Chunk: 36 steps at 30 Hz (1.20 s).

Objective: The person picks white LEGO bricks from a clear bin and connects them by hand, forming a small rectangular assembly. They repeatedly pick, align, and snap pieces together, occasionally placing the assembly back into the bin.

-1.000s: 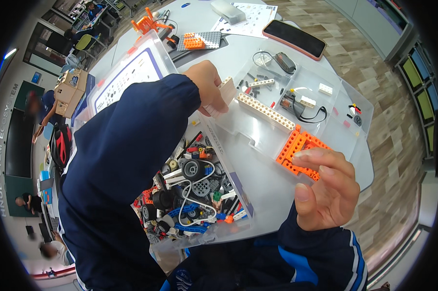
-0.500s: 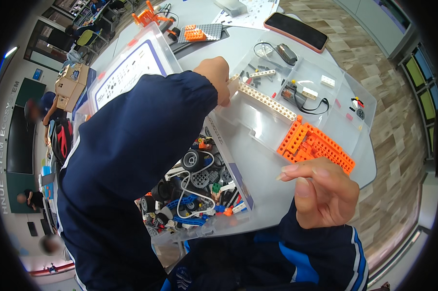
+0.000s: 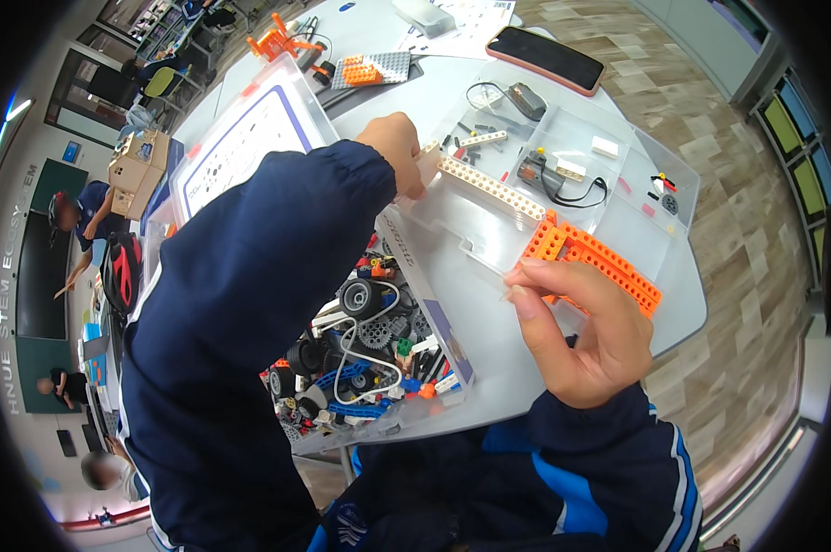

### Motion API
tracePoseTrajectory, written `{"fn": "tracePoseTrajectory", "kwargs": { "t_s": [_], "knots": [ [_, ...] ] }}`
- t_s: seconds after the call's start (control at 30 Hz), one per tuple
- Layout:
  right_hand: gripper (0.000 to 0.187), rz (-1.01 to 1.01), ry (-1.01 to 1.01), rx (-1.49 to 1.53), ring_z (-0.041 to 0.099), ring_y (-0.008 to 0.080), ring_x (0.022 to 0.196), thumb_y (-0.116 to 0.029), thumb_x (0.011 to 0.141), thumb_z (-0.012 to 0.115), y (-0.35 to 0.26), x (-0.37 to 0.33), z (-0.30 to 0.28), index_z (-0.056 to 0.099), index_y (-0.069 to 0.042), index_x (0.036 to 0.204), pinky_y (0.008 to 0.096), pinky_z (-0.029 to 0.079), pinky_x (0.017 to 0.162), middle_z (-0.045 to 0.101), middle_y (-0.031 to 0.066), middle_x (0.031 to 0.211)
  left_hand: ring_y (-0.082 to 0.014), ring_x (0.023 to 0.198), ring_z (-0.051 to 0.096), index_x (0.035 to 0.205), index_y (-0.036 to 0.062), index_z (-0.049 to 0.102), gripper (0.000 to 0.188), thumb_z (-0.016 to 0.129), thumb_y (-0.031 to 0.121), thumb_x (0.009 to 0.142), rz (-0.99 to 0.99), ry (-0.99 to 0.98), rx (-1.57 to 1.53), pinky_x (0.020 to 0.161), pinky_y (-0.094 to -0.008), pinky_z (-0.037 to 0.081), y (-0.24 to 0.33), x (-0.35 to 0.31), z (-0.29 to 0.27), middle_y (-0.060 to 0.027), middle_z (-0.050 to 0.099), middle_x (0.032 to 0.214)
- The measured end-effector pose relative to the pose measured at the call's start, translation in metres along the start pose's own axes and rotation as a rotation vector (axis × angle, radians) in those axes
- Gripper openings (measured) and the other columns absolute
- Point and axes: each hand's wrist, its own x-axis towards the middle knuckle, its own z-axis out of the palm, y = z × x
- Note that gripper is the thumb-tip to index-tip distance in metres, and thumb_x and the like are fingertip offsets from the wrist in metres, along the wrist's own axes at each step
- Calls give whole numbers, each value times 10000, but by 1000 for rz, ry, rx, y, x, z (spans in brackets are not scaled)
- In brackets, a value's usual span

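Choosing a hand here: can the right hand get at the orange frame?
Probably yes: the right hand is close by the orange frame, and I see nothing over it but the hand's own fingers. Its fingertips seem to be at the edge of the tray, so may need to come away first.

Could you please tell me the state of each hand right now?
Left hand: closed at the left end of the clear tray, fingertips partly hidden.
Right hand: thumb and forefinger closed on the tray's near edge.
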Motion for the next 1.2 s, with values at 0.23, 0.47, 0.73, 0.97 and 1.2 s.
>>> {"fn": "tracePoseTrajectory", "kwargs": {
  "t_s": [0.23, 0.47, 0.73, 0.97, 1.2],
  "knots": [
    [384, 41, -322, -323, 711, 308, 825, -5, 724, 812, -92, 8, -62, 684, 16, 1086, 378, 564, 718, 715, 187, 1007, -248, 714, 743, 960, -85, 754, 404, 893, 129, 646, -9, 36, 12, 657, -343, 608, -2, 4, 8, -190, 738, 837],
    [382, -322, -617, -504, 636, 323, 1024, -44, 770, 769, -11, 96, -51, 661, -33, 1136, 390, 525, 871, 674, 133, 1108, -245, 744, 746, 990, -71, 758, 451, 907, 137, 619, 44, 65, 5, 672, -336, 607, -9, 4, 6, -184, 748, 871],
    [308, -240, -1188, -783, 585, 263, 1148, -138, 760, 808, 103, 159, 69, 745, -53, 1049, 384, 508, 937, 668, 78, 1082, -237, 785, 746, 991, -42, 769, 446, 899, 130, 601, 112, 100, -79, 725, -343, 605, -17, 4, 10, -164, 759, 902],
    [228, -194, -1182, -682, 655, 270, 1026, -144, 732, 820, 124, 163, 78, 795, -55, 940, 373, 531, 878, 711, 110, 1046, -267, 817, 745, 1001, -31, 762, 458, 893, 157, 605, 90, 41, -43, 769, -344, 592, -14, 2, 6, -174, 755, 918],
    [180, -247, -1085, -640, 645, 254, 1059, -163, 742, 798, 133, 167, 61, 797, -52, 883, 373, 522, 887, 704, 96, 1077, -311, 907, 739, 986, -11, 742, 471, 916, 185, 595, 27, 36, -18, 828, -360, 585, -9, 0, 6, -194, 743, 971]
  ]
}}
